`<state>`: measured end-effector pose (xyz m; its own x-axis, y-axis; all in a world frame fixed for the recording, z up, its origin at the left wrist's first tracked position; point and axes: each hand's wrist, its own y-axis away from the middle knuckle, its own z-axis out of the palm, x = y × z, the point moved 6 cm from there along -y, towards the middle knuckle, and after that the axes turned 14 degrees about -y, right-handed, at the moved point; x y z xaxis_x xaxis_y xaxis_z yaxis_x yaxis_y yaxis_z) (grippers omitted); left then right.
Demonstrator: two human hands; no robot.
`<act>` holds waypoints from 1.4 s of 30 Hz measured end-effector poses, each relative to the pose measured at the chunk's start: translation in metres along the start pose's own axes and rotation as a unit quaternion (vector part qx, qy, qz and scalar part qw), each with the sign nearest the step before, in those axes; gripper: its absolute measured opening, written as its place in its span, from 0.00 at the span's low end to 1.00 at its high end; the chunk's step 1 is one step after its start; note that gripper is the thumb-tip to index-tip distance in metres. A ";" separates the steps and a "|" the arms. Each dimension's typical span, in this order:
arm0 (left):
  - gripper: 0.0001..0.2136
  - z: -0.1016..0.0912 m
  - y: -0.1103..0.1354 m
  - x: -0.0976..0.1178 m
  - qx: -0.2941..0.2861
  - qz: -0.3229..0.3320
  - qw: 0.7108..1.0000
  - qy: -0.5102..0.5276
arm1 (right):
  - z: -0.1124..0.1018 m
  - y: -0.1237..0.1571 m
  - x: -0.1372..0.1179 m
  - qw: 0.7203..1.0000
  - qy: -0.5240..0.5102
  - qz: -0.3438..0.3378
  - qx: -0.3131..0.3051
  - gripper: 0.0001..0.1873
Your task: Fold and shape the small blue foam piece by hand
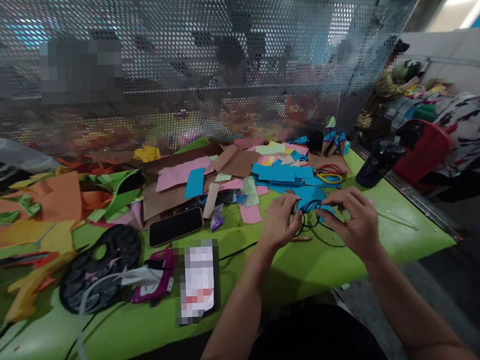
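Observation:
My left hand [280,220] and my right hand [355,217] are closed in a pinch at either side of a small blue paper piece [310,204]. Curved, layered bands show on the paper between the fingertips; its exact shape is partly hidden. Just beyond lies a pile of blue paper sheets [277,172]. Scissors with red and yellow handles [330,173] rest on the pile's right side. Loops of thin black cable [310,224] show below my fingers, and a short pencil [302,239] lies on the green table near my left hand.
A dark bottle [380,160] stands at the table's right edge. Leftward are a black phone [176,227], a tissue pack [156,274], a black compartment tray [102,265], a yellow glue gun [28,290] and orange paper [61,198]. A perforated metal screen [187,60] rises behind; people sit at right.

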<state>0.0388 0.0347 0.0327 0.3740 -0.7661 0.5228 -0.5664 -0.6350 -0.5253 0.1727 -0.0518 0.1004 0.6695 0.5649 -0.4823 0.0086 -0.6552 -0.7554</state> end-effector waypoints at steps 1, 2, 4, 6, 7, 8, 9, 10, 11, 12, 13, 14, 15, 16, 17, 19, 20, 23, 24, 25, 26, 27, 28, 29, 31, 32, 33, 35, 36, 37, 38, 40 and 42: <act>0.11 0.001 0.000 0.001 -0.001 0.009 1.000 -0.008 | 0.000 -0.003 -0.003 1.000 0.011 -0.010 -0.012 0.05; 0.10 0.001 -0.001 0.003 -0.002 0.016 1.000 -0.016 | 0.002 -0.007 -0.005 0.999 0.021 -0.022 -0.035 0.07; 0.10 0.003 -0.001 0.004 -0.005 0.030 0.999 -0.030 | 0.011 -0.011 -0.006 0.994 0.037 -0.040 -0.094 0.10; 0.10 0.003 -0.001 0.006 -0.004 0.042 0.998 -0.047 | 0.019 -0.013 -0.003 0.988 0.049 -0.045 -0.141 0.10; 0.11 0.003 -0.001 0.006 -0.003 0.047 0.997 -0.054 | 0.022 -0.014 -0.001 0.986 0.055 -0.045 -0.153 0.09; 0.12 0.003 -0.001 0.006 -0.003 0.049 0.997 -0.061 | 0.024 -0.014 0.001 0.985 0.061 -0.044 -0.158 0.08; 0.12 0.003 -0.001 0.006 -0.003 0.050 0.997 -0.067 | 0.025 -0.014 0.002 0.984 0.066 -0.042 -0.157 0.06; 0.12 0.003 -0.001 0.006 -0.003 0.050 0.996 -0.072 | 0.025 -0.014 0.003 0.985 0.068 -0.041 -0.154 0.05; 0.12 0.002 -0.001 0.006 -0.002 0.049 0.996 -0.077 | 0.025 -0.014 0.003 0.986 0.068 -0.041 -0.149 0.05; 0.12 0.002 -0.001 0.006 -0.002 0.048 0.996 -0.081 | 0.025 -0.014 0.002 0.987 0.067 -0.042 -0.142 0.04; 0.12 0.002 -0.001 0.006 -0.002 0.048 0.995 -0.084 | 0.025 -0.014 0.001 0.988 0.064 -0.042 -0.135 0.04; 0.13 0.002 -0.001 0.006 -0.001 0.049 0.995 -0.085 | 0.024 -0.014 0.000 0.989 0.061 -0.042 -0.129 0.03; 0.13 0.001 -0.001 0.006 0.000 0.049 0.995 -0.086 | 0.024 -0.013 -0.001 0.990 0.057 -0.042 -0.123 0.03; 0.14 0.001 -0.001 0.006 0.002 0.049 0.995 -0.086 | 0.025 -0.013 -0.001 0.991 0.054 -0.042 -0.119 0.03; 0.15 0.002 -0.001 0.005 0.003 0.048 0.995 -0.086 | 0.025 -0.013 -0.002 0.991 0.051 -0.042 -0.115 0.03; 0.16 0.003 -0.001 0.004 0.003 0.042 0.996 -0.083 | 0.026 -0.013 -0.001 0.992 0.048 -0.041 -0.107 0.03; 0.16 0.004 -0.001 0.004 0.000 0.037 0.996 -0.076 | 0.026 -0.013 0.000 0.993 0.047 -0.040 -0.104 0.03; 0.18 0.006 0.000 0.001 0.001 0.001 1.000 0.000 | 0.025 -0.013 0.003 0.995 0.024 -0.031 -0.095 0.07; 0.18 0.006 0.001 -0.001 0.005 -0.018 0.999 0.042 | 0.022 -0.013 0.003 0.996 0.011 -0.027 -0.082 0.10; 0.19 0.006 0.001 -0.003 0.011 -0.041 0.995 0.089 | 0.019 -0.013 0.003 0.998 -0.003 -0.024 -0.058 0.12; 0.19 0.006 0.002 -0.006 0.015 -0.065 0.989 0.133 | 0.014 -0.012 0.003 0.999 -0.015 -0.021 -0.024 0.14; 0.19 0.007 0.003 -0.009 0.017 -0.089 0.981 0.170 | 0.010 -0.010 0.002 0.999 -0.025 -0.018 0.013 0.14; 0.19 0.008 0.004 -0.011 0.015 -0.109 0.974 0.199 | 0.007 -0.007 0.002 0.998 -0.032 -0.016 0.044 0.13; 0.20 0.009 0.004 -0.013 0.014 -0.125 0.968 0.219 | 0.006 -0.004 0.001 0.997 -0.038 -0.013 0.063 0.11; 0.20 0.011 0.005 -0.016 0.009 -0.143 0.960 0.240 | 0.012 0.001 0.001 0.997 -0.046 -0.008 0.061 0.08; 0.21 0.012 0.005 -0.017 0.008 -0.146 0.959 0.245 | 0.016 0.004 0.001 0.998 -0.047 -0.005 0.049 0.07; 0.21 0.013 0.005 -0.018 0.007 -0.147 0.957 0.249 | 0.021 0.005 0.002 0.998 -0.045 -0.003 0.039 0.06; 0.21 0.015 0.005 -0.019 0.005 -0.149 0.955 0.255 | 0.028 0.007 0.003 0.999 -0.036 -0.003 0.032 0.06; 0.21 0.016 0.005 -0.019 0.003 -0.150 0.955 0.257 | 0.030 0.007 0.003 0.999 -0.028 -0.006 0.031 0.06; 0.21 0.017 0.005 -0.019 0.003 -0.150 0.955 0.257 | 0.032 0.008 0.004 0.999 -0.019 -0.009 0.031 0.05; 0.21 0.017 0.005 -0.019 0.004 -0.149 0.955 0.255 | 0.034 0.008 0.004 0.999 -0.010 -0.014 0.032 0.05; 0.20 0.016 0.005 -0.018 0.006 -0.140 0.959 0.245 | 0.035 0.008 0.004 0.999 0.007 -0.021 0.034 0.05; 0.19 0.014 0.005 -0.015 0.012 -0.124 0.966 0.228 | 0.036 0.008 0.004 0.999 0.016 -0.023 0.036 0.06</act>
<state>0.0406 0.0417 0.0122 0.1292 -0.4705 0.8729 -0.4813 -0.7994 -0.3597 0.1488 -0.0364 0.0763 0.6930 0.5760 -0.4335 -0.0136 -0.5908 -0.8067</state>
